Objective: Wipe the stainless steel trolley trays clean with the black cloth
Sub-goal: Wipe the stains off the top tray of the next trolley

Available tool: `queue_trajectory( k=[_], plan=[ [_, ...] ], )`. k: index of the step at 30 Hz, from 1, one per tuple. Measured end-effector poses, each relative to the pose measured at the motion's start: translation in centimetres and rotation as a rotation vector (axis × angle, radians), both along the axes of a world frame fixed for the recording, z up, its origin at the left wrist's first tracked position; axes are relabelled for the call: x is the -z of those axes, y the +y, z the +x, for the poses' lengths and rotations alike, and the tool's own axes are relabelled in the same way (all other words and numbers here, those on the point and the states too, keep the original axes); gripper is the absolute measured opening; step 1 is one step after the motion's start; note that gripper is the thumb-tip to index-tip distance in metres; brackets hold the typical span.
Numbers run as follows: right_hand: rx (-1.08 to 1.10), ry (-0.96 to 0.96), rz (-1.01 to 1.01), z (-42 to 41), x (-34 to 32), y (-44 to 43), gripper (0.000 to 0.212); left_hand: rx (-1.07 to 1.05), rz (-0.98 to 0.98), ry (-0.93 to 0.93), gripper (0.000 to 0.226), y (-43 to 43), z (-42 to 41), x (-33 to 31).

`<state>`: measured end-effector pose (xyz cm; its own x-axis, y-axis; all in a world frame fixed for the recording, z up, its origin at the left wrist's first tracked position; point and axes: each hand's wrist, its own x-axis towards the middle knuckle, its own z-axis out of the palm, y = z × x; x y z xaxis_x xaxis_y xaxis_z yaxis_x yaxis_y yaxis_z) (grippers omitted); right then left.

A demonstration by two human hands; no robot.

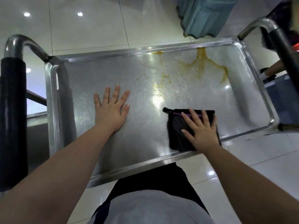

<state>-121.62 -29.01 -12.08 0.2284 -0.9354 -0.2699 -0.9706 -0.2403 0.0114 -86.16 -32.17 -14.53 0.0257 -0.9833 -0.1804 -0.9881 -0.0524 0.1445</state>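
The stainless steel top tray point(90, 78) of the trolley fills the middle of the head view. A yellow-brown stain point(202, 63) spreads from its far rim, with smaller specks toward the centre. A folded black cloth point(178, 126) with a purple trim lies flat near the tray's front right. My right hand point(200, 128) presses on the cloth with fingers spread. My left hand point(111, 109) rests palm-down on bare steel at the left, fingers apart, holding nothing.
Curved steel handles with black grips rise at the left point(13, 110) and right point(281, 44) ends of the trolley. A teal fabric point(203, 15) hangs beyond the far rim. Another person's hand point(271, 70) shows at the right edge. White tiled floor point(90, 21) surrounds the trolley.
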Motion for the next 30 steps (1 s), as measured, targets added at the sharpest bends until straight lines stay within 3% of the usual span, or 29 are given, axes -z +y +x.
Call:
queue_trajectory(
  k=[15,30],
  plan=[
    [0.14,0.047,0.079,1.1,0.0,1.4,0.069,-0.043,0.0,-0.02,0.061,-6.8,0.6,-1.1],
    [-0.224,0.022,0.125,5.7,0.1,-2.0,0.065,-0.084,-0.009,-0.002,0.062,-6.8,0.7,0.3]
  ],
)
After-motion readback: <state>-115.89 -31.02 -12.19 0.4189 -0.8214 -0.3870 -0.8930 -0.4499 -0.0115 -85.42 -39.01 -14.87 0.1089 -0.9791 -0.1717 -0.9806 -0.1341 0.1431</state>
